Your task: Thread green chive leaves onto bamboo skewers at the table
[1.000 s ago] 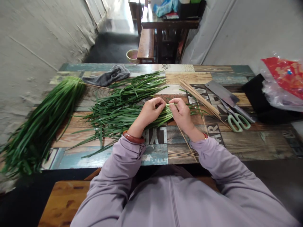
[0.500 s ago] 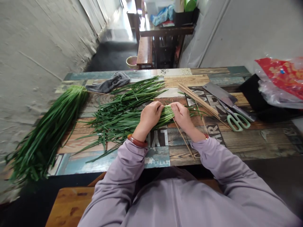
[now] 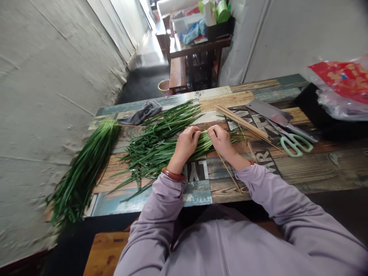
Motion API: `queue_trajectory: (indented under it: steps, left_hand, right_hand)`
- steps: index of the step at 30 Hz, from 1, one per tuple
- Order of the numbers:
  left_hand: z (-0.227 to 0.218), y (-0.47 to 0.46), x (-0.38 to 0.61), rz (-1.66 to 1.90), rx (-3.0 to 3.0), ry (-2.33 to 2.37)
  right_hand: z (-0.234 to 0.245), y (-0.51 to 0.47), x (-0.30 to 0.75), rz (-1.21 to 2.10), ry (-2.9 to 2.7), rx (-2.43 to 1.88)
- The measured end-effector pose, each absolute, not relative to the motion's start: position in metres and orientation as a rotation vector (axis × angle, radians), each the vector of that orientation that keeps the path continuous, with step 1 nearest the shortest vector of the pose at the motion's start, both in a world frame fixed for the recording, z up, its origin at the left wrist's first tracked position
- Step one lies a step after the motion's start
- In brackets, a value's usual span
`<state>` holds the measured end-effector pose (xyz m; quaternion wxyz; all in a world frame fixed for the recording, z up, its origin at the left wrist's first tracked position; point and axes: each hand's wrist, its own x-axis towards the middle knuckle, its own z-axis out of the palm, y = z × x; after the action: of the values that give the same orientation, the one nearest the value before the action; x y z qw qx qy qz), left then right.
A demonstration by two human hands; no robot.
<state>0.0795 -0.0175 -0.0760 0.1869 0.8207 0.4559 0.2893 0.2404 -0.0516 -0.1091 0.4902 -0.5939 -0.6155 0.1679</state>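
Note:
Both my hands work over a row of green chives [image 3: 152, 153] lying on the table, pale stems to the right. My left hand [image 3: 186, 143] is closed, thumb and fingers pinching at the stems. Close beside it, my right hand [image 3: 222, 143] is also closed at the stem ends; its exact hold is partly hidden. A thin wooden skewer [image 3: 232, 176] slants from under my right hand toward the near table edge. Behind lies another loose layer of chives [image 3: 172, 120]. A thick bundle of chives [image 3: 86, 165] rests at the left end.
Right of my hands lie a stack of wooden skewers [image 3: 241, 120], a cleaver [image 3: 268, 111] and green-handled scissors [image 3: 296, 145]. A grey cloth [image 3: 143, 113] sits at the back left. A red and clear plastic bag [image 3: 342, 90] is at the far right, walls on both sides.
The camera view has tilted and shifted, so the table appears turned and moved rightward. Both hands keep nearly the same pinch at the stems.

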Motion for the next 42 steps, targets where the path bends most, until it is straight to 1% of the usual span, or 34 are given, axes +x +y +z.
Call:
queue_trajectory:
  steps: [3, 8, 11, 14, 16, 19, 22, 24, 32, 42]
  left_hand:
    - [-0.065, 0.001, 0.069, 0.800, 2.345, 1.459]
    - [-0.051, 0.028, 0.058, 0.422, 2.465, 1.859]
    - [-0.053, 0.037, 0.059, 0.268, 2.556, 1.956]
    - [-0.057, 0.042, 0.061, 0.234, 2.632, 1.966]
    - [-0.057, 0.044, 0.062, 0.282, 2.656, 1.933]
    - [-0.055, 0.041, 0.063, 0.479, 2.638, 1.834]
    - [-0.054, 0.031, 0.068, 0.699, 2.497, 1.628]
    - [-0.057, 0.022, 0.074, 0.774, 2.344, 1.483]
    - [-0.072, -0.011, 0.087, 0.959, 1.992, 1.288]
    - [-0.074, -0.020, 0.085, 1.011, 1.915, 1.185]
  right_hand:
    - [-0.110, -0.050, 0.241, 0.417, -1.490, -1.431]
    - [-0.112, -0.049, 0.241, 0.449, -1.479, -1.439]
    - [-0.113, -0.048, 0.241, 0.456, -1.468, -1.428]
    - [-0.113, -0.048, 0.241, 0.461, -1.464, -1.415]
    - [-0.114, -0.047, 0.240, 0.466, -1.456, -1.412]
    - [-0.113, -0.048, 0.239, 0.475, -1.440, -1.400]
    - [-0.109, -0.050, 0.237, 0.478, -1.412, -1.383]
    - [-0.105, -0.053, 0.236, 0.481, -1.387, -1.372]
    - [-0.097, -0.061, 0.236, 0.529, -1.384, -1.320]
    - [-0.091, -0.068, 0.241, 0.568, -1.481, -1.308]
